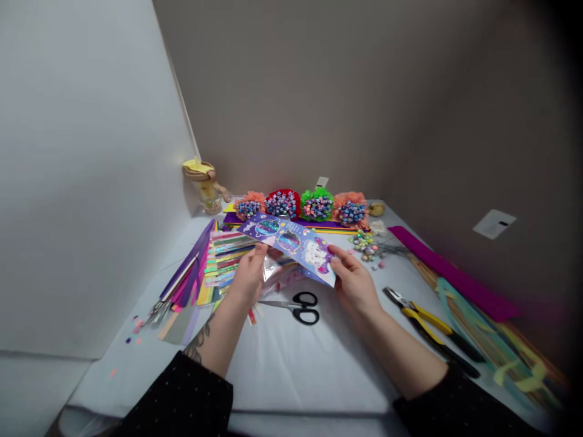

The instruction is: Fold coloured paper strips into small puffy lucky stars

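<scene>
A purple-blue printed card (303,230) with planets and a white cloud-like figure is held tilted above the table. My left hand (249,276) is closed on its lower left edge. At its right end, my right hand (357,280) pinches the card between thumb and fingers. Below the card lie a shiny clear plastic wrapper (272,268) and, to the left, a fan of glittery paper strips (225,261). Black-handled scissors (304,308) rest on the cloth between my forearms, blades pointing left.
Several flower-like bundles (317,205) of small stars line the back. A lidded cup (207,191) stands back left. Purple strips (189,267) lie left. Yellow-black pliers (432,331), a magenta sheet (449,273), loose stars (363,241) and ribbons (492,328) lie right.
</scene>
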The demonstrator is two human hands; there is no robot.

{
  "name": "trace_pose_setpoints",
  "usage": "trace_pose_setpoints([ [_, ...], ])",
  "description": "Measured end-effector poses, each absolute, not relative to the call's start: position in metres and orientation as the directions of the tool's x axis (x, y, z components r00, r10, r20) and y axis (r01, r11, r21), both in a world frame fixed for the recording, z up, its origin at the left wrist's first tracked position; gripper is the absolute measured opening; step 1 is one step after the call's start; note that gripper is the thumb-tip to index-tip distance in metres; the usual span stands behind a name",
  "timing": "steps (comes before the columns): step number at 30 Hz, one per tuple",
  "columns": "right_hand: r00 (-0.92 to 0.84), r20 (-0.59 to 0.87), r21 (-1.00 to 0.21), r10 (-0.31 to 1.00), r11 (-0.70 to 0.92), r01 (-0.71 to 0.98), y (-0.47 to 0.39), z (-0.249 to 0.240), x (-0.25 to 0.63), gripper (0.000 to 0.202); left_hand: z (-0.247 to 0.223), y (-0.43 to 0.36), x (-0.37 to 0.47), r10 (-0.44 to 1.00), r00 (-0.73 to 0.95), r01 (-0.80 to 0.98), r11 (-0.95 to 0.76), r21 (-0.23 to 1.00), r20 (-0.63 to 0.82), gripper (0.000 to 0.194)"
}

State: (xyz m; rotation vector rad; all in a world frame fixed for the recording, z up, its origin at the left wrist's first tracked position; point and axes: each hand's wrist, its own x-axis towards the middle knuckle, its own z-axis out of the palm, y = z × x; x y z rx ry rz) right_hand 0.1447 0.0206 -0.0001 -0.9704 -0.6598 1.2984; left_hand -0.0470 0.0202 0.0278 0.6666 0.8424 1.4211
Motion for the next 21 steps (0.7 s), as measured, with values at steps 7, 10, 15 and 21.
trace_pose_setpoints([
  [7,0.186,-0.150,-0.856,0.971,-0.034,-0.515,0.026,-0.003,0.156,0.034,0.032,0.019,-0.054,0.995,-0.076,-0.287,0.035,0.957,-0.059,0.041],
  [10,0.196,-0.144,-0.850,0.970,-0.020,-0.527,0.030,-0.005,0.162,0.031,0.033,0.024,-0.076,0.977,-0.212,0.016,-0.011,1.000,0.014,0.043],
  [15,0.183,-0.213,-0.777,0.960,-0.054,-0.627,0.031,0.005,0.166,0.028,0.034,0.027,-0.092,0.830,-0.270,0.655,-0.213,0.725,0.488,0.032],
  [21,0.089,-0.286,-0.751,0.954,-0.166,-0.639,0.017,0.019,0.154,0.031,0.038,0.011,-0.046,0.850,0.345,0.434,-0.521,0.735,0.399,0.032],
])
